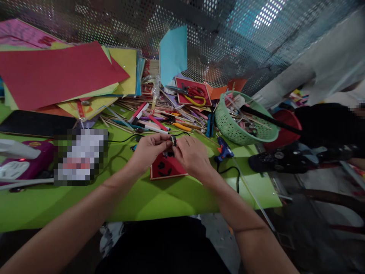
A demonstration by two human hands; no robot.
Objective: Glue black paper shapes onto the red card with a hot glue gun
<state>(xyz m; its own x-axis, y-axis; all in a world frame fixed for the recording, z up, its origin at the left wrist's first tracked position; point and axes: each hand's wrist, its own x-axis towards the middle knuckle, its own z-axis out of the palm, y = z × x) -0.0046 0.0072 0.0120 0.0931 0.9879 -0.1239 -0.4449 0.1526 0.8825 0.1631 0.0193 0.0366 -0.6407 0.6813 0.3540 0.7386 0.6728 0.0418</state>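
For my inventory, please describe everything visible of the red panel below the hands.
The red panel lies flat on the green tabletop. Its face looks like paper or cloth; a thin, pale, woody strip edges its left and near sides. Dark shapes lie on it, one like a flower. Its right and far parts are hidden, so contact there is unclear.

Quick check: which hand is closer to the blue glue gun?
Right. The right hand is just to the left of the blue glue gun, not touching it; the left hand is farther left, beyond the right hand.
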